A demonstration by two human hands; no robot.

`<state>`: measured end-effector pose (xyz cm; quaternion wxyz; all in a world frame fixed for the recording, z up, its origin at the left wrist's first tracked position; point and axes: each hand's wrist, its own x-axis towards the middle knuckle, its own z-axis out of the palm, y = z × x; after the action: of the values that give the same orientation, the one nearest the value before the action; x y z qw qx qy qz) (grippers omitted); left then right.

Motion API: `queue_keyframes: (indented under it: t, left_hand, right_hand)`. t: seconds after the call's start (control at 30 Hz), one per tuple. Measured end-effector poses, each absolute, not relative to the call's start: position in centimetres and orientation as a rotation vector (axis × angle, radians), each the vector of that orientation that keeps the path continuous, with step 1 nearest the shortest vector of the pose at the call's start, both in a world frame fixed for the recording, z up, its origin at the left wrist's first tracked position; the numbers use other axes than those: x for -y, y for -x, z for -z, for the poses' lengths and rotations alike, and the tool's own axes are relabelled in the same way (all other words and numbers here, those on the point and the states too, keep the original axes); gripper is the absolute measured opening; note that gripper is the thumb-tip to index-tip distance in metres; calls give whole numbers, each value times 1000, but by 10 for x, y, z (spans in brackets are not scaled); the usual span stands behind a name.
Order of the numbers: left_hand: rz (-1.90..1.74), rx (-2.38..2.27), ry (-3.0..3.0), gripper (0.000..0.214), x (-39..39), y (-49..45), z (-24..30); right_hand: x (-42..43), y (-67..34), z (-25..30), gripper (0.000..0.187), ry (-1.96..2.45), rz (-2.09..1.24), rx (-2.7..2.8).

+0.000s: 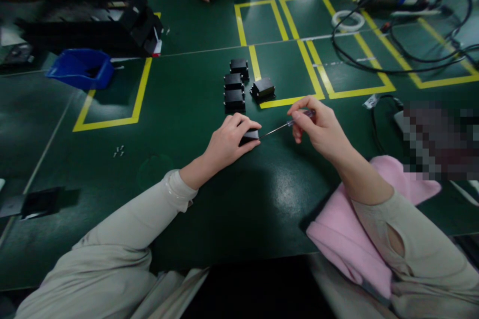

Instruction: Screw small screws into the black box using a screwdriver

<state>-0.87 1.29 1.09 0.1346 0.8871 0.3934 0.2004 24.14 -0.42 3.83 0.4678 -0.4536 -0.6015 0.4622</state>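
We saw a dim, greenish scene, with light apparently from above leaving a soft glare on the tabletop (pixel 187 84) toward its near edge and a dark shadow beside the pink cloth (pixel 337 229). We found detail soft toward the far edge, and coarse mosaic blocks (pixel 441 139) hid an area on the right.

Shiny metal in the screwdriver shaft (pixel 275 130), translucent plastic in its handle (pixel 291 122); smooth, glossy tabletop (pixel 284 194); matt pink cloth (pixel 333 229).
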Motion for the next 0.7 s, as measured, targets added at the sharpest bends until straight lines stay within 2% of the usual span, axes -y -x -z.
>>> queue_keyframes:
  t: [0.2, 0.4, 0.6, 0.7]
  left_hand:
    - [-600, -1129, -2569, 31, -13, 9, -10]
    - [-590, -1146, -2560, 31, -12, 8, -11]
    - [-593, -1139, -2548, 31, -12, 9, -11]
    - [-594, -1136, -2550, 31, -13, 9, -11]
  right_hand:
    - [4, -242, -38, 39, 1119, -1142, 1473]
    - [5, -241, -39, 32, 1120, -1150, 1466]
    - [4, -242, -39, 35, 1122, -1152, 1475]
    - [5, -242, -39, 30, 1120, -1160, 1467]
